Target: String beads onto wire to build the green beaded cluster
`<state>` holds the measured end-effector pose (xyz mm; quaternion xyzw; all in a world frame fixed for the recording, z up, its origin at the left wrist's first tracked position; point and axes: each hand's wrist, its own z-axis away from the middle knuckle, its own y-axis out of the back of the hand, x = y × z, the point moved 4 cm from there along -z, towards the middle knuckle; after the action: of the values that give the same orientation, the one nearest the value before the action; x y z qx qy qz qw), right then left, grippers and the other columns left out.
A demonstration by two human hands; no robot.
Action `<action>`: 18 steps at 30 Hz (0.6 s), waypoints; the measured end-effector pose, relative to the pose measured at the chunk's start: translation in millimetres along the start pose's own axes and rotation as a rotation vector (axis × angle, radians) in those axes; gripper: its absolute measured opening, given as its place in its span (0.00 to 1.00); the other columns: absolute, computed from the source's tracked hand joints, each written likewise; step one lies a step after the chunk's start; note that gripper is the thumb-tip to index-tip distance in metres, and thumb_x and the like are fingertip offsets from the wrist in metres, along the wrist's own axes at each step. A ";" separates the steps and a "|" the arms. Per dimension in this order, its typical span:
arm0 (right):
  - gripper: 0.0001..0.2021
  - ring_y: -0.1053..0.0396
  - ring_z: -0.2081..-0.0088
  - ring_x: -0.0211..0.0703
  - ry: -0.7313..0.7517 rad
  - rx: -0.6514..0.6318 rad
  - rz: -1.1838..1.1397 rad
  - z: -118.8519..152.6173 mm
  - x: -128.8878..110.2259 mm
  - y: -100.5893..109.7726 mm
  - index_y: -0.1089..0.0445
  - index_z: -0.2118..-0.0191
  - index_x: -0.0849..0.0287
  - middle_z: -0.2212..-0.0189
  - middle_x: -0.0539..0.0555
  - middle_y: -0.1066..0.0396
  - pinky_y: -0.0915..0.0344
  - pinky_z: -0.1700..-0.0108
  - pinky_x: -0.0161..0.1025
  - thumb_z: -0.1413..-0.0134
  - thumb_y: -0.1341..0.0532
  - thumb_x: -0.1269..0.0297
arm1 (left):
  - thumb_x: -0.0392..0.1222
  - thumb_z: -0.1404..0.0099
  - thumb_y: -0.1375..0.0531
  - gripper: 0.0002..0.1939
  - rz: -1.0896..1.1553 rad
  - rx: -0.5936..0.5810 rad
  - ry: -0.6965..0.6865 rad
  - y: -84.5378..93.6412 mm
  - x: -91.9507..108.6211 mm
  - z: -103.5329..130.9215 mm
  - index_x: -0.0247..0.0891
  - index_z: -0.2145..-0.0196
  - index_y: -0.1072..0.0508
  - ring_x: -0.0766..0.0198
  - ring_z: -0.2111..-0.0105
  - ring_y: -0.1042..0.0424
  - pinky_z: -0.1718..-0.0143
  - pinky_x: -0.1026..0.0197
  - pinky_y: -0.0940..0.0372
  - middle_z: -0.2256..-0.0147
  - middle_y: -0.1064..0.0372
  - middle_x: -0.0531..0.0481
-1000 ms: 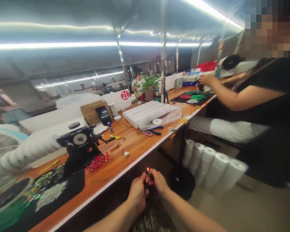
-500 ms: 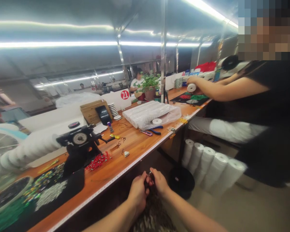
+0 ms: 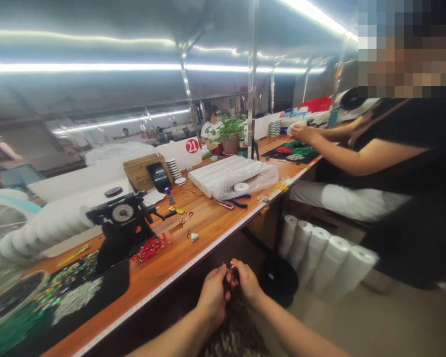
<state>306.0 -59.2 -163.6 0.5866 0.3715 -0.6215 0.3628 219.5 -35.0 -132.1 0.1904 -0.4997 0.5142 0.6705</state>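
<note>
My left hand [image 3: 214, 292] and my right hand [image 3: 246, 280] meet below the front edge of the wooden table [image 3: 211, 213], above my lap. Both have their fingers curled in a pinch, the tips almost touching. Between them is a small, shiny, thin piece [image 3: 232, 266], too small to name. A white triangular piece [image 3: 194, 237] lies on the table nearest to my hands, with short dark wire bits [image 3: 182, 221] behind it.
A black hand-cranked device [image 3: 124, 213], red beads [image 3: 151, 249] and a black mat with beads [image 3: 78, 299] lie left. Bagged white rolls [image 3: 226, 176] and pliers [image 3: 241, 201] lie ahead. At right, a person [image 3: 390, 144] sits beside upright white rolls [image 3: 332, 253].
The person at the right has leaned inward and turned the white spool between their hands. My hands have hardly moved; the piece between my fingertips now catches more light.
</note>
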 end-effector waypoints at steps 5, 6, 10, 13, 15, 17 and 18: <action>0.29 0.37 0.79 0.39 0.003 0.048 0.070 1.0 0.5 4.9 0.36 0.82 0.57 0.85 0.51 0.33 0.40 0.72 0.34 0.47 0.60 0.41 | 0.50 0.49 0.40 0.16 -0.016 -0.018 -0.012 -2.7 1.4 1.6 0.35 0.82 0.37 0.69 0.79 0.42 0.83 0.69 0.57 0.81 0.41 0.51; 0.29 0.37 0.78 0.39 0.010 0.066 0.088 0.7 1.2 6.1 0.36 0.82 0.57 0.84 0.51 0.33 0.40 0.70 0.34 0.48 0.59 0.41 | 0.50 0.49 0.39 0.16 -0.016 -0.022 -0.019 -3.0 1.7 1.6 0.35 0.82 0.37 0.69 0.79 0.42 0.84 0.69 0.58 0.81 0.41 0.52; 0.29 0.35 0.75 0.40 0.030 0.096 0.108 -0.4 4.8 8.0 0.35 0.81 0.58 0.82 0.51 0.32 0.41 0.68 0.34 0.50 0.58 0.38 | 0.51 0.51 0.38 0.17 -0.021 -0.056 -0.032 -4.5 2.2 1.6 0.35 0.82 0.37 0.69 0.80 0.43 0.84 0.68 0.60 0.81 0.42 0.52; 0.30 0.37 0.78 0.39 0.008 0.043 0.044 -1.3 9.6 4.7 0.35 0.81 0.58 0.84 0.51 0.34 0.41 0.69 0.34 0.48 0.60 0.40 | 0.53 0.52 0.38 0.18 -0.025 -0.055 -0.035 -4.3 1.9 1.7 0.36 0.82 0.38 0.69 0.80 0.44 0.84 0.68 0.60 0.81 0.42 0.52; 0.30 0.37 0.77 0.39 0.003 0.059 0.039 -1.9 12.1 5.0 0.35 0.81 0.58 0.84 0.51 0.34 0.41 0.69 0.35 0.48 0.58 0.39 | 0.53 0.52 0.38 0.18 -0.027 -0.048 -0.037 -3.8 1.6 1.9 0.36 0.82 0.37 0.69 0.80 0.44 0.84 0.68 0.60 0.81 0.41 0.52; 0.30 0.37 0.76 0.41 0.011 0.087 0.066 -2.2 12.8 6.6 0.34 0.80 0.57 0.83 0.51 0.34 0.41 0.68 0.35 0.50 0.57 0.37 | 0.52 0.51 0.39 0.17 -0.028 -0.045 -0.036 -3.6 1.3 2.2 0.35 0.81 0.37 0.69 0.79 0.43 0.83 0.68 0.59 0.81 0.41 0.52; 0.30 0.36 0.75 0.41 0.013 0.090 0.078 -2.2 12.6 7.0 0.34 0.80 0.57 0.83 0.51 0.34 0.41 0.67 0.35 0.51 0.57 0.36 | 0.52 0.51 0.39 0.17 -0.027 -0.044 -0.032 -3.5 1.2 2.3 0.35 0.81 0.37 0.69 0.79 0.43 0.83 0.68 0.59 0.81 0.41 0.52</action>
<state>312.6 -60.6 -176.5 0.6203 0.3222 -0.6192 0.3577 221.4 -37.7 -129.1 0.1908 -0.5191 0.4907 0.6733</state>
